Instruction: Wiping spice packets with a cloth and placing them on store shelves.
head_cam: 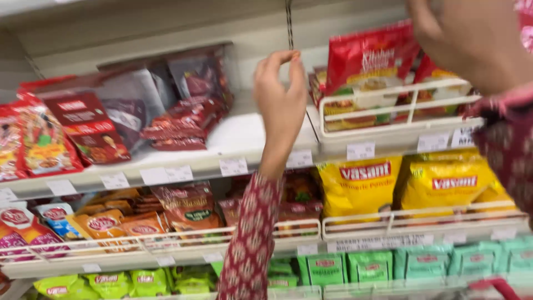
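Left hand: you are raising your left hand (280, 97) in front of the top shelf (183, 166), fingers curled and thumb nearly meeting the fingertips, pinching nothing that shows; it is hovering over the bare white stretch between the dark red packets (183, 119) on the left and the wire basket (388, 105) on the right.

Right hand: your right hand (472, 39) is reaching in at the far right, close to the camera and blurred, so you cannot tell whether it is gripping; it is lying against the top of the red pouch (369, 58).

Red pouch: it is standing upright in the wire basket, leaning back, likely so its front faces outward.

Wire basket: its white rails are keeping the pouches from sliding off the shelf edge.

Dark red packets: they are lying flat in a loose stack, with taller red bags (83, 130) leaning further left.

Lower shelves: yellow bags (361, 186) are sitting behind a rail below the basket; green packs (369, 266) are lining the row nearest you.
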